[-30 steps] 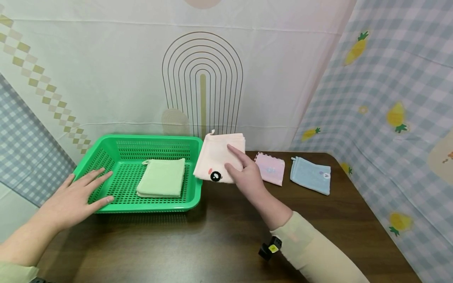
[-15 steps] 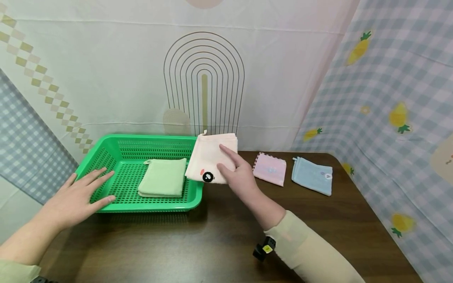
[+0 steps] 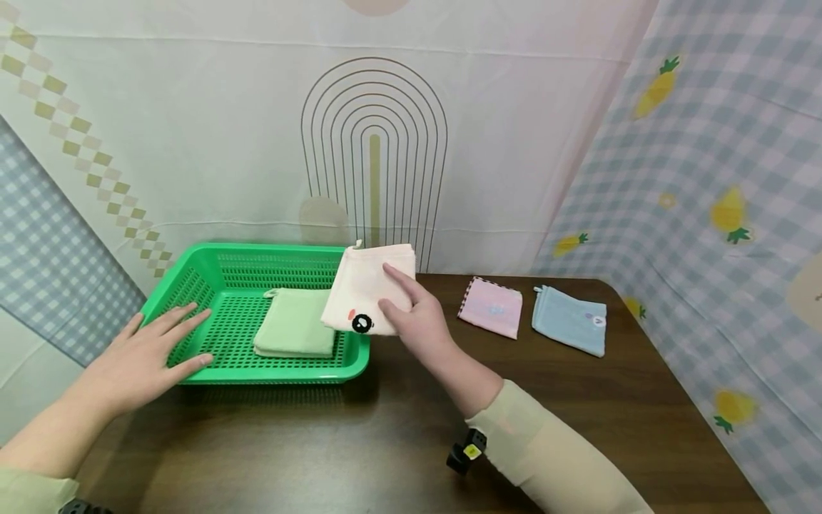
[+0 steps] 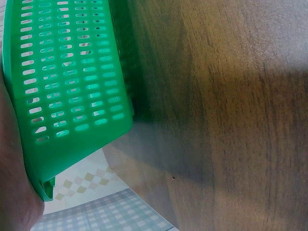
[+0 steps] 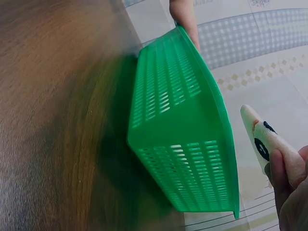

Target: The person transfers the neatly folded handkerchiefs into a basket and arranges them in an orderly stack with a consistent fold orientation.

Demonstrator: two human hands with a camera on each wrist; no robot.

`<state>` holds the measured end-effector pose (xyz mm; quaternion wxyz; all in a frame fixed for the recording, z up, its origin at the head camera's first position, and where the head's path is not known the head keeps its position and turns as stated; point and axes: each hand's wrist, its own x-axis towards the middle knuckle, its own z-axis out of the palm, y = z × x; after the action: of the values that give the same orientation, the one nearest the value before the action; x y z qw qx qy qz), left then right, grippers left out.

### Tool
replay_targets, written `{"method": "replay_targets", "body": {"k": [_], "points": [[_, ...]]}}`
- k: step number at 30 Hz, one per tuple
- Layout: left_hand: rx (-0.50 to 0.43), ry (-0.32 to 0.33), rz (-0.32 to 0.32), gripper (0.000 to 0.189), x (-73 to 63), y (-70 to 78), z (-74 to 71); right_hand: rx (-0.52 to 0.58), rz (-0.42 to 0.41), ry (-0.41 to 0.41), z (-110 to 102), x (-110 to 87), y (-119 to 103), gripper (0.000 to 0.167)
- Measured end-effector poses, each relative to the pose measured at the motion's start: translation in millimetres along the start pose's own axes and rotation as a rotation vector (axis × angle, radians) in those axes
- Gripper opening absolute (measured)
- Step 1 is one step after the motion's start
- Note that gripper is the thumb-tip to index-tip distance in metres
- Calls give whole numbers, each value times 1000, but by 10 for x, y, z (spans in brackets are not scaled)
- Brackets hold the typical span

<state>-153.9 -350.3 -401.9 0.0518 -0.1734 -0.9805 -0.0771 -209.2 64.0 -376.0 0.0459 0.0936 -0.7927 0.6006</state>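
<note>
My right hand (image 3: 420, 314) pinches a folded pale pink towel (image 3: 366, 285) with a black eye motif and a small hanging loop. The towel overlaps the right rim of the green plastic basket (image 3: 276, 374) in the head view, and the right wrist view has it raised above the basket's rim. A folded light green towel (image 3: 297, 325) lies inside the basket, right of its middle. With fingers spread and straight, my left hand (image 3: 144, 360) rests on the basket's left front corner. In the left wrist view only part of that hand shows, against the basket wall (image 4: 67, 72).
A folded lilac towel (image 3: 491, 308) with a checked edge and a folded blue towel (image 3: 569, 321) lie on the dark wooden table (image 3: 308, 450), right of the basket. Patterned cloth (image 3: 501, 143) hangs behind the table and along both sides.
My right hand has carried the pale pink towel left, from beside the basket's right edge to over its right end. The left hand stays in place on the basket.
</note>
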Motion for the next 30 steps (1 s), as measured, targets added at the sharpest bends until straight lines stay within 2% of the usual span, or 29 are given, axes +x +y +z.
{"method": "replay_targets", "body": {"k": [30], "points": [[2, -16, -14, 81, -2, 38, -34, -8, 68, -92, 419, 69, -71, 58]]}}
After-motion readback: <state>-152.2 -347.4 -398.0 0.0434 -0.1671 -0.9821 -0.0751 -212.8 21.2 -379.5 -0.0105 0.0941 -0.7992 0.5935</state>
